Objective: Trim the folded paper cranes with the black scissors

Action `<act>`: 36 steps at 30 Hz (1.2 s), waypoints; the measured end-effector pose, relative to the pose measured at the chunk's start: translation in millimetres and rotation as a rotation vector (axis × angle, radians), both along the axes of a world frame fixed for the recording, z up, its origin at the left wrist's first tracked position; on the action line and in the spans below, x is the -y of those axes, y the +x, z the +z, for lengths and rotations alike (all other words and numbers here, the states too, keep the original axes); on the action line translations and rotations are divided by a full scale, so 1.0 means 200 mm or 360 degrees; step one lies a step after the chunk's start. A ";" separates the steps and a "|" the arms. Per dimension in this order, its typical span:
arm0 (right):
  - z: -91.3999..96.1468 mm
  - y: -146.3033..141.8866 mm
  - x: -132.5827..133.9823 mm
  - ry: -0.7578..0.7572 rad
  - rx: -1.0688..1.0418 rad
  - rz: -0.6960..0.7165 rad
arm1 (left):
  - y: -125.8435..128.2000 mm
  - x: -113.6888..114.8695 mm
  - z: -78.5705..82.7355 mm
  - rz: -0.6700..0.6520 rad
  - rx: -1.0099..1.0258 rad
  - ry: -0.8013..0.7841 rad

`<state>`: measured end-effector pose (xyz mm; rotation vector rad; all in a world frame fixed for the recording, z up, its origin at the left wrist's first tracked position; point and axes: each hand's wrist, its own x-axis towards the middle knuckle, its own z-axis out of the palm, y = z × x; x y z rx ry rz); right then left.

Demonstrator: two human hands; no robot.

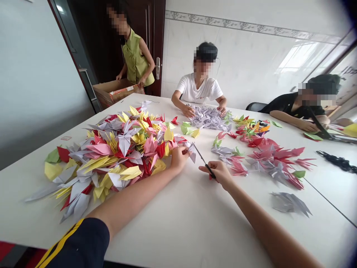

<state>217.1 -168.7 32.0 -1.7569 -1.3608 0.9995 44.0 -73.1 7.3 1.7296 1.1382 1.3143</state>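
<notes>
In the middle of the table, my left hand (pixel 180 159) is closed, its fingers pinching a pale lavender folded paper crane (pixel 192 153). My right hand (pixel 220 174) grips a pair of scissors (pixel 206 165) by the black handle. Their slim blades point up and to the left, right beside the lavender crane; whether they touch it I cannot tell. Against my left forearm spreads a large heap of folded paper cranes (pixel 122 143) in lavender, yellow, pink and red. A bit of red shows under my right hand, too hidden to name.
Red, pink and lavender cranes (pixel 275 156) lie to the right, with a grey stack (pixel 290 203) nearer me. Across the white table (pixel 173 230), a person in white (pixel 199 87) handles lavender cranes (pixel 209 118). One person holds a cardboard box (pixel 111 91); another leans at the right.
</notes>
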 end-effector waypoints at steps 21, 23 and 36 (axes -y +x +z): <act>-0.10 0.11 -0.02 0.0203 0.0614 -0.0020 | 0.02 0.01 -0.02 0.0071 -0.0047 0.0359; -0.10 0.11 -0.02 0.0206 0.0605 -0.0024 | 0.02 0.01 -0.03 0.0064 0.0016 0.0340; -0.11 0.10 -0.02 0.0270 0.0632 -0.0065 | 0.01 0.02 -0.01 0.0050 0.0115 0.0290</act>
